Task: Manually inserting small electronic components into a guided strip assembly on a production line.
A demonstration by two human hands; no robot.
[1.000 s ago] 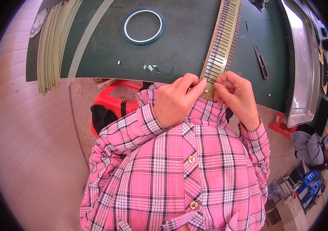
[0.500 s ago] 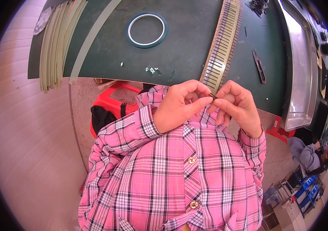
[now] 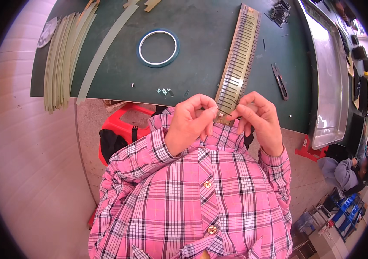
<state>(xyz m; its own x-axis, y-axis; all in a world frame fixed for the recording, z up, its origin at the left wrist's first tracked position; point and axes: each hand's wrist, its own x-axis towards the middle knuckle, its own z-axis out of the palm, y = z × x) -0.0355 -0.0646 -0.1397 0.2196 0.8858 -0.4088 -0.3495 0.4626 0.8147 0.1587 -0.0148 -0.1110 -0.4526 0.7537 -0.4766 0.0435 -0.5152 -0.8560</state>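
My left hand point(image 3: 191, 123) is closed in a pinch, thumb against forefinger, on a thin dark strip point(image 3: 223, 112). It spans the small gap to my right hand point(image 3: 261, 121), whose thumb and forefinger pinch its other end. What exactly the strip is, I cannot make out. Both hands hover in front of my body at the table's near edge. Just beyond them lies a long, narrow slotted board point(image 3: 238, 60), with a row of thin dark pieces laid across it. Its near end is partly covered by my fingers.
On the dark green table point(image 3: 119, 64) lie a roll of teal tape point(image 3: 139, 52), pale strips point(image 3: 58, 64), thread snips point(image 3: 280, 82) and a heap of small black parts point(image 3: 280, 13). A metal tray point(image 3: 328, 86) stands at right. A red stool point(image 3: 121, 125) is below; a co-worker point(image 3: 348, 172) sits far right.
My fingertips have drawn a little apart, so the thin dark strip now shows between them. The table's things appear shifted slightly down and left in the view.
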